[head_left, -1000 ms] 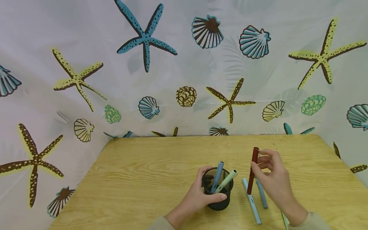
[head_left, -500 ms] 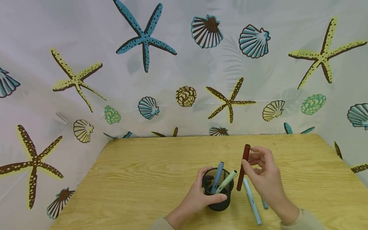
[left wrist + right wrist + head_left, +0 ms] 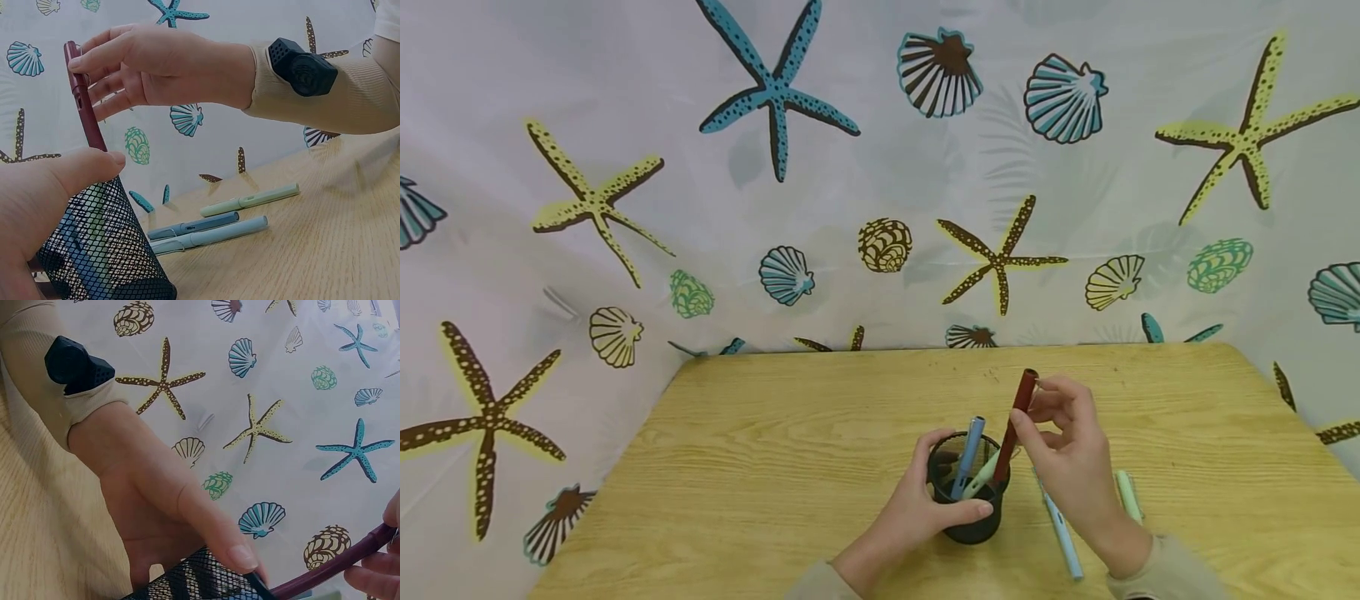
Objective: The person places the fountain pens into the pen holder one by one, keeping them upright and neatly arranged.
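Observation:
My left hand [image 3: 917,504] holds a black mesh pen cup [image 3: 973,531] upright on the table, thumb along its near side. A blue pen [image 3: 967,454] and a pale green pen [image 3: 981,477] lean inside the cup. Pinched between thumb and fingers of my right hand [image 3: 1071,446] is a dark red pen [image 3: 1018,417], tilted, cap end up. Its lower end is inside the cup's mouth at the right side. In the left wrist view, that red pen [image 3: 92,128] passes behind my left thumb [image 3: 94,165], which hides part of the rim.
On the wooden table [image 3: 775,433], right of the cup, lie a light blue pen [image 3: 1063,537] and a pale green pen [image 3: 1129,497]. A darker blue pen [image 3: 209,224] lies between them in the left wrist view. Patterned cloth [image 3: 835,192] with starfish and shells hangs behind the table.
My right hand has moved left with the red pen, from above the loose pens to the cup, and the pen's lower end has entered it. My left hand has stayed on the cup.

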Motion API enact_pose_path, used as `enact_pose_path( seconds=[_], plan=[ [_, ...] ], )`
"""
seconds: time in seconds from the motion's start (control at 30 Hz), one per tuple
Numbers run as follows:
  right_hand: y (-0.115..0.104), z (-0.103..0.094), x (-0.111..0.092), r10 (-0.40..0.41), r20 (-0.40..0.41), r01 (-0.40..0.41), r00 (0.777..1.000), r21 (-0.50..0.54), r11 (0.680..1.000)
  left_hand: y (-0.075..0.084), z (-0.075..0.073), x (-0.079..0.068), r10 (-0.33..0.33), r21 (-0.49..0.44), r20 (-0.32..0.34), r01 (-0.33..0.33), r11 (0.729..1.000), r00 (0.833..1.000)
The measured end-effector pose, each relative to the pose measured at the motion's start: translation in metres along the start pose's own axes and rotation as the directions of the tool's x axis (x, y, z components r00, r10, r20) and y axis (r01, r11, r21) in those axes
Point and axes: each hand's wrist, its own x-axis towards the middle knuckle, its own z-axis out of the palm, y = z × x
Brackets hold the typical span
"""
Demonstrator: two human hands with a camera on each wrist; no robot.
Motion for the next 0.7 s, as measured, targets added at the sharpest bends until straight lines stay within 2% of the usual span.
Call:
enact_pose_path(
  seconds=[0.2, 0.47, 0.7],
  plan=[
    [0.005, 0.006, -0.008, 0.030, 0.030, -0.029, 0.999, -0.038, 0.999, 0.000, -0.001, 0.000, 0.022, -0.015, 0.011, -0.022, 1.000, 1.000],
    [0.010, 0.007, -0.014, -0.002, 0.023, 0.005, 1.000, -0.119, 0.993, 0.000, -0.001, -0.001, 0.013, -0.002, -0.001, -0.013, 1.000, 1.000],
    [0.010, 0.006, -0.015, 0.007, 0.036, 0.002, 0.999, -0.244, 0.970, -0.002, 0.000, 0.000, 0.013, -0.007, -0.002, -0.013, 1.000, 1.000]
  ],
)
